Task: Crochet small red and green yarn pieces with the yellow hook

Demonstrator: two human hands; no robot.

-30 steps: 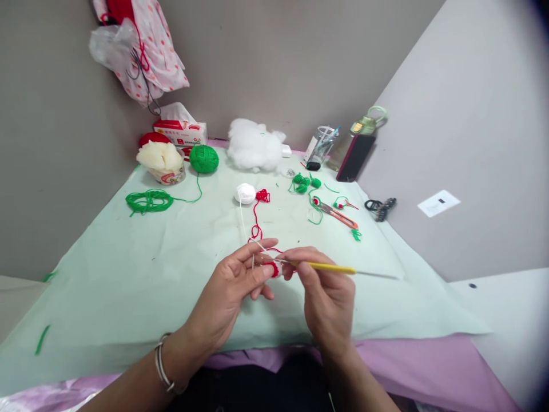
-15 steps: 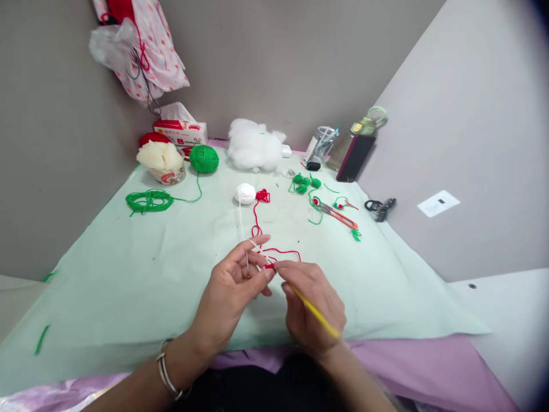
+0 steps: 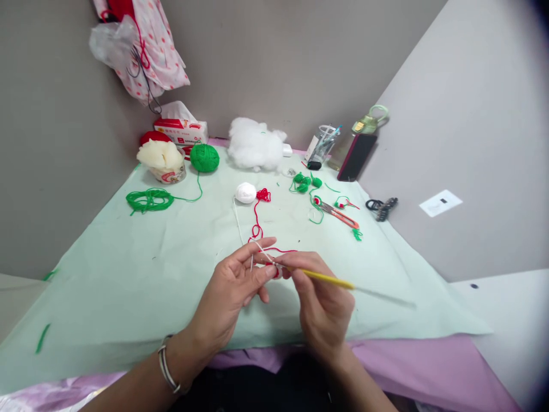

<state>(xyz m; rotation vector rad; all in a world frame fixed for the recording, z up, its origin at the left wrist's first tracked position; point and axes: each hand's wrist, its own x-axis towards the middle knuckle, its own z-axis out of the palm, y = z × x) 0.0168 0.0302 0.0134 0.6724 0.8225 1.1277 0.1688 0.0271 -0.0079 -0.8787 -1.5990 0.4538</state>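
Yarn-soft and light, the small red crochet piece (image 3: 271, 269) sits pinched in the left hand (image 3: 234, 292) fingertips above the green table cover (image 3: 128, 269); best held near its edge (it squashes easily). Right hand (image 3: 321, 303) grips the yellow crochet hook (image 3: 328, 279).

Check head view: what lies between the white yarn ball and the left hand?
In the head view, a white strand and a red strand run over the green table cover from the white yarn ball to the left hand; otherwise bare.
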